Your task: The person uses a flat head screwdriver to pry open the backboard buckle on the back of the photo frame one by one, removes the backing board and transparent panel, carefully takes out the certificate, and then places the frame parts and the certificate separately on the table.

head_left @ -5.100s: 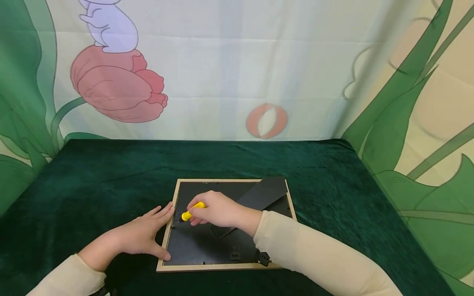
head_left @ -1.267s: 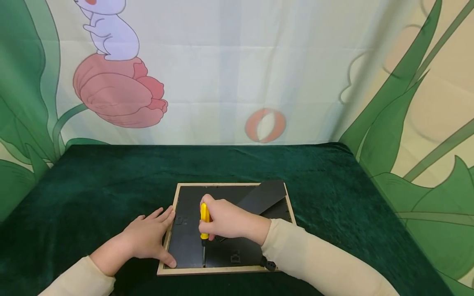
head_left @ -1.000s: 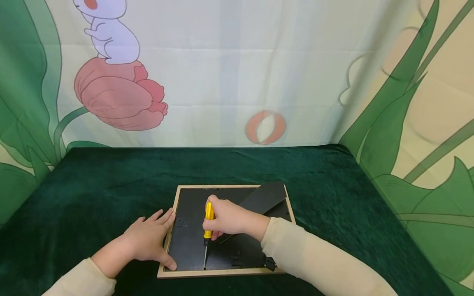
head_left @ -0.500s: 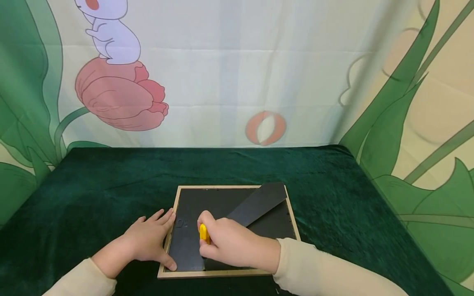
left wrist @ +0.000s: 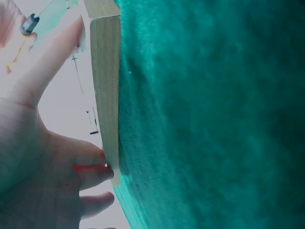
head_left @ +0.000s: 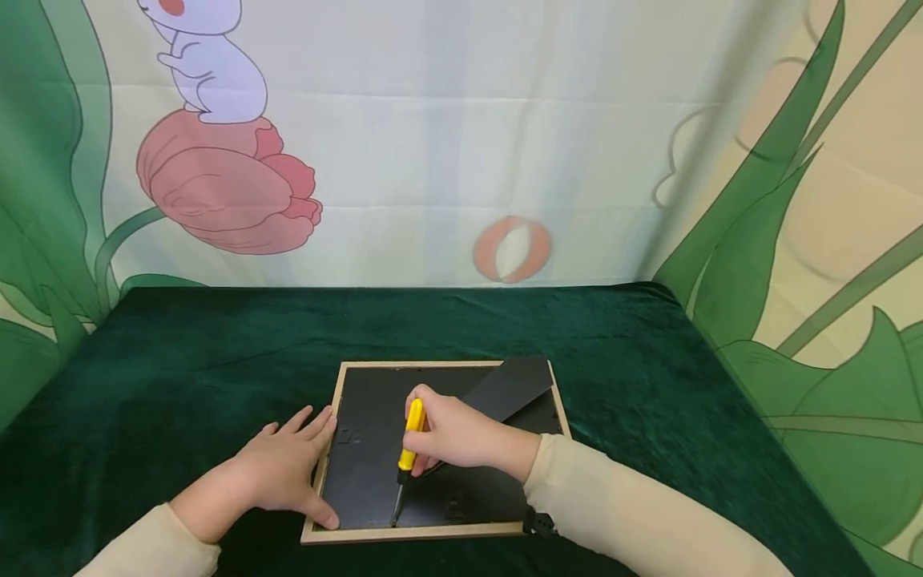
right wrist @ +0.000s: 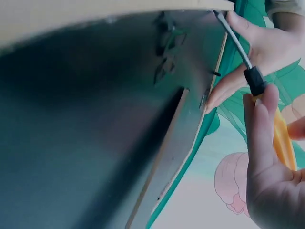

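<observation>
Gripping yellow-handled screwdriver (right wrist: pixel 256 80) in right hand (right wrist: pixel 269 179). Pointing metal tip (right wrist: pixel 220 17) at corner of wooden frame (right wrist: pixel 95 12); can't confirm contact. Resting left hand (right wrist: pixel 271 47) against frame's side, with thumb (right wrist: pixel 241 26) just beside tip. On dark backing board (right wrist: pixel 71 124): brown-edged flap (right wrist: pixel 159 152), blurred dark fitting (right wrist: pixel 168 38). Beyond frame: green cloth (right wrist: pixel 202 131), pink printed flower (right wrist: pixel 233 179).

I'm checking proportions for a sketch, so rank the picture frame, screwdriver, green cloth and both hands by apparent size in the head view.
1. Green cloth
2. Picture frame
3. Left hand and right hand: too alike to rank
4. Screwdriver
</observation>
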A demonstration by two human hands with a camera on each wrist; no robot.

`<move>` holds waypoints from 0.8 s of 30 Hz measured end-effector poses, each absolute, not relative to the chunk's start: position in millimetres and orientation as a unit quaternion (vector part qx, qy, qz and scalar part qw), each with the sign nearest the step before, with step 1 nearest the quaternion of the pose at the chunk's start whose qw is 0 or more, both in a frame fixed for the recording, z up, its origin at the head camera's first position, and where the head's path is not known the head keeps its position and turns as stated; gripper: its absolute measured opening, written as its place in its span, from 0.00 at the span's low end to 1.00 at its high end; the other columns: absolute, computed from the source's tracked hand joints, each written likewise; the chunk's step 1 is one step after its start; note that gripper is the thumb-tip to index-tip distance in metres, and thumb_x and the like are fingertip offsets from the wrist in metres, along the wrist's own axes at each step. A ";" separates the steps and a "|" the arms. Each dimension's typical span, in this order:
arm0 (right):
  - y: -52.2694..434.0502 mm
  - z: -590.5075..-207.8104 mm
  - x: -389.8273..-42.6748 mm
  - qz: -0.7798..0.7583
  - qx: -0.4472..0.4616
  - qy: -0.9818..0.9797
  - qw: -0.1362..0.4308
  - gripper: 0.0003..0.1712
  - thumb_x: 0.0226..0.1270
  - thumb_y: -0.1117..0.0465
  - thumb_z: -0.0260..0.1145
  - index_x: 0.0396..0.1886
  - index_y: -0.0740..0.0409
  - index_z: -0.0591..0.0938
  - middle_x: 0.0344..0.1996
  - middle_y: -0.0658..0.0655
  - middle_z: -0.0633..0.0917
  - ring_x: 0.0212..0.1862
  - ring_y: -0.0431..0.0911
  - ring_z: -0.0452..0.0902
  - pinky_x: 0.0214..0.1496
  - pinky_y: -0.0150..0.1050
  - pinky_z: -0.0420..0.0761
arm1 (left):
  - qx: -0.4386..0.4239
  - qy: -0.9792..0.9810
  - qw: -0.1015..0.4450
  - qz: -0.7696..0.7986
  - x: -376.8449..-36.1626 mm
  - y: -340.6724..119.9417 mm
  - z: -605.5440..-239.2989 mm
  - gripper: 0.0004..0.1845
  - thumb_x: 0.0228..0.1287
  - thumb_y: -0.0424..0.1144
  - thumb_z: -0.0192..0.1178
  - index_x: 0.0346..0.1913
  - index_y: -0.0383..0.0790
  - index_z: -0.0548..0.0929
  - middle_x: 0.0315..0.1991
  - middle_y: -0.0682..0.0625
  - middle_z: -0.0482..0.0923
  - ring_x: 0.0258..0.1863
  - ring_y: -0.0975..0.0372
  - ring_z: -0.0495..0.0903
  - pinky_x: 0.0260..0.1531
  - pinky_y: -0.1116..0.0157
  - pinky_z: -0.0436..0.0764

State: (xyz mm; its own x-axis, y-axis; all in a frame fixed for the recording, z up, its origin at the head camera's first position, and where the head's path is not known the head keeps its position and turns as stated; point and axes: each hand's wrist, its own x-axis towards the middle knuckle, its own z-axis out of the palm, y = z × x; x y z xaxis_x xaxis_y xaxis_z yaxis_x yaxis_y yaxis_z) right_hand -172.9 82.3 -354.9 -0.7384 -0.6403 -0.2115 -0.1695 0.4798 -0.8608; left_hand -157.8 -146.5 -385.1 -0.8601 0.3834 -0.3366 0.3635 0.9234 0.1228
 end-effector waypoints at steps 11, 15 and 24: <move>81.9 -355.3 -178.5 -0.433 -0.269 0.818 0.267 0.15 0.55 0.66 0.57 0.40 0.55 0.64 0.24 0.52 0.78 0.23 0.46 0.78 0.29 0.31 0.76 | 0.196 0.967 0.165 0.011 -156.9 -143.3 -387.3 0.66 0.12 0.75 0.56 0.62 0.36 0.58 0.62 0.43 0.51 0.60 0.46 0.46 0.47 0.38 0.49; 80.5 -355.3 -178.9 -0.429 -0.273 0.817 0.273 0.14 0.55 0.66 0.56 0.40 0.56 0.63 0.24 0.52 0.78 0.23 0.46 0.78 0.29 0.31 0.76 | 0.193 0.966 0.170 0.020 -156.3 -144.6 -387.5 0.65 0.13 0.74 0.57 0.61 0.36 0.58 0.62 0.43 0.51 0.60 0.45 0.47 0.47 0.38 0.48; 73.3 -357.8 -185.1 -0.416 -0.266 0.824 0.278 0.18 0.54 0.65 0.58 0.43 0.59 0.63 0.24 0.53 0.77 0.22 0.45 0.77 0.28 0.31 0.76 | 0.189 0.964 0.184 0.026 -157.5 -150.4 -387.7 0.70 0.09 0.77 0.55 0.63 0.38 0.53 0.64 0.45 0.46 0.61 0.47 0.44 0.47 0.38 0.47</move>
State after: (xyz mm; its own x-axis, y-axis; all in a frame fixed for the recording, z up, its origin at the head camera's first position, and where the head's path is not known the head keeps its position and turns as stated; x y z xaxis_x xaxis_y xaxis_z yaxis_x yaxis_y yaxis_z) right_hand -185.1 73.3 -357.8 -0.7038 -0.6698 -0.2368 -0.2068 0.5120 -0.8337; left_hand -157.5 -150.4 -387.7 -0.8605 0.3743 -0.3455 0.3550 0.9271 0.1202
